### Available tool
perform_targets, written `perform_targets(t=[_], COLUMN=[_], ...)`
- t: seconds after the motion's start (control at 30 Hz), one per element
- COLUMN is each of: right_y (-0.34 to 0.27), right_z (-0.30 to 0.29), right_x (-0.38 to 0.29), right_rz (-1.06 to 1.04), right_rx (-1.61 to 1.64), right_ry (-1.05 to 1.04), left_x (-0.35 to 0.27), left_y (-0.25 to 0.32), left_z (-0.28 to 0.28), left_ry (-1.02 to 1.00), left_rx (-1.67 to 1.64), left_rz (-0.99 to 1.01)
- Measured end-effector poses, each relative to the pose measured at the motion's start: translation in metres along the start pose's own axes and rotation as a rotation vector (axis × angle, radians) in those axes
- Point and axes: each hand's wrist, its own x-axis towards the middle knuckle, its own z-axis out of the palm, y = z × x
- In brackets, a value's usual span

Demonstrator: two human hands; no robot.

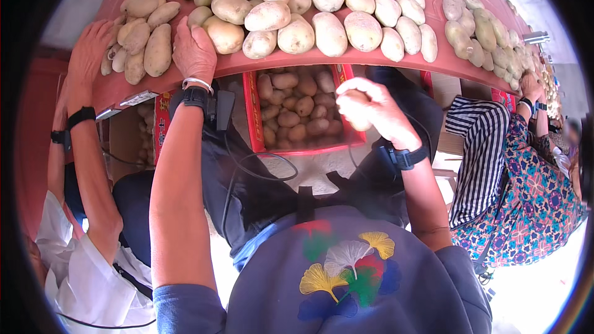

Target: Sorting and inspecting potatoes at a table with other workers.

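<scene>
My right hand [378, 109] grips a potato [360, 121] above the right side of a red-edged cardboard box [353, 141]. That box stands under the table's front edge and holds many potatoes [304, 106]. On the red tabletop [283, 59], my left hand [197, 51] rests at the left end of a wide pile of potatoes [329, 32]. Its thumb touches a large yellowish potato [224, 35]. Whether the fingers close around a smaller potato [199, 16] there is hard to tell.
On the left, another person's hand [90, 44] lies beside a smaller potato heap [139, 37]. To the right, a person in patterned clothing [533, 195] reaches to another heap [487, 37]. A cable [274, 178] loops over my lap. A second potato box [161, 120] stands lower left.
</scene>
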Motion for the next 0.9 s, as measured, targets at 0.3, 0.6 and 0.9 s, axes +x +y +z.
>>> perform_targets(t=[0.3,0.6,0.9], right_y=[0.047,-0.042,-0.143], right_z=[0.024,0.023,0.000], right_x=[0.044,0.049,0.171], right_rz=[0.103,-0.254,-0.410], right_rx=[-0.504,-0.148,-0.668], right_ry=[-0.244,-0.258,0.282], left_x=[-0.001,-0.001,-0.002], left_y=[0.000,0.005,0.001], left_z=[-0.001,-0.002,0.003], left_ry=[0.029,0.011,0.042], left_rx=[0.006,0.030,0.024], left_rz=[0.020,-0.031,0.014])
